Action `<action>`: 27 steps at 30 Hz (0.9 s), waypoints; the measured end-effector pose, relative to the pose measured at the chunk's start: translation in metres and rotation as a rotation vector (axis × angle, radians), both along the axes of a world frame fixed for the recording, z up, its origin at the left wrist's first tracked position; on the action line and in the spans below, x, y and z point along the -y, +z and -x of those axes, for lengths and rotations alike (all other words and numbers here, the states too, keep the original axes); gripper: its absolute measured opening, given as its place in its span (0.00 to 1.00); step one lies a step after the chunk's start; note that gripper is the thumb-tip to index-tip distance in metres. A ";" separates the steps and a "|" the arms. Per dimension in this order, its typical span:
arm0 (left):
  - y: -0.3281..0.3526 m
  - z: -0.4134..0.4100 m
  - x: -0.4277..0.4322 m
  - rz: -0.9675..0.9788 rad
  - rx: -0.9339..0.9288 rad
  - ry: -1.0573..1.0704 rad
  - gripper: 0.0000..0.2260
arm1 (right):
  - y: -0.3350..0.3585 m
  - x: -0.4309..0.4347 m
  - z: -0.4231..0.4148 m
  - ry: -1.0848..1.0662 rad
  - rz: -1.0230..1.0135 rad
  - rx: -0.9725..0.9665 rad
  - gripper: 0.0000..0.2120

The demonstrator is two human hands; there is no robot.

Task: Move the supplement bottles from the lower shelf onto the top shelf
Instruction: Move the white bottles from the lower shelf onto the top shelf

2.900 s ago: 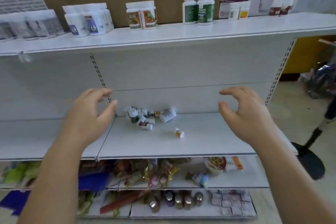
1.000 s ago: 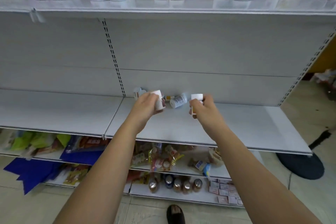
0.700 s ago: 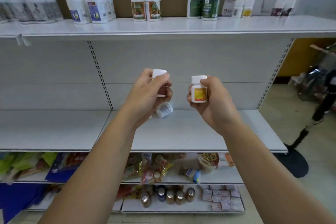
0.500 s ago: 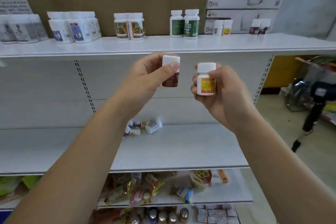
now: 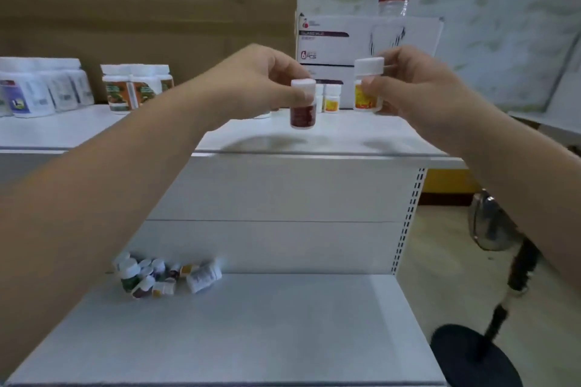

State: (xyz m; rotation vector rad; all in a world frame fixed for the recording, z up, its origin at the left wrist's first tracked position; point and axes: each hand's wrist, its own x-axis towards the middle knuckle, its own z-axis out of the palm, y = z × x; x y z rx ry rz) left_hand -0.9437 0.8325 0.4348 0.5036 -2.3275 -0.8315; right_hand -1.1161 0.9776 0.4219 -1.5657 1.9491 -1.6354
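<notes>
My left hand [image 5: 251, 78] grips a small white-capped bottle with a dark red label [image 5: 302, 107] by its cap, just above the top shelf [image 5: 330, 141]. My right hand [image 5: 412, 85] holds a white-capped bottle with a yellow label [image 5: 366, 88] a little higher, to the right. Both bottles are upright over the shelf's front part. Several small bottles [image 5: 163, 275] lie in a pile on the lower shelf [image 5: 251, 333], partly behind my left forearm.
Larger white bottles [image 5: 41, 88] and brown-green labelled bottles [image 5: 135, 86] stand at the left of the top shelf. A small yellow-labelled bottle [image 5: 331, 99] stands at the back, before white boxes [image 5: 361, 41]. A black stand base [image 5: 471, 358] sits on the floor at right.
Both hands picked a bottle from the lower shelf and raised them up to the top shelf. The view rose with them.
</notes>
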 end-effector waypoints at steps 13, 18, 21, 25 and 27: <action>0.013 0.088 0.049 0.192 0.324 0.142 0.09 | 0.011 0.090 0.086 -0.052 -0.359 -0.567 0.19; 0.014 0.091 0.052 0.269 0.372 0.165 0.10 | 0.003 0.112 0.097 -0.098 -0.266 -0.585 0.20; 0.015 0.091 0.054 0.280 0.383 0.170 0.10 | -0.004 0.117 0.103 -0.110 -0.244 -0.546 0.18; 0.012 0.091 0.057 0.250 0.365 0.154 0.09 | -0.010 0.119 0.103 -0.117 -0.204 -0.470 0.19; 0.012 0.090 0.056 0.254 0.358 0.158 0.08 | -0.009 0.117 0.101 -0.127 -0.219 -0.470 0.22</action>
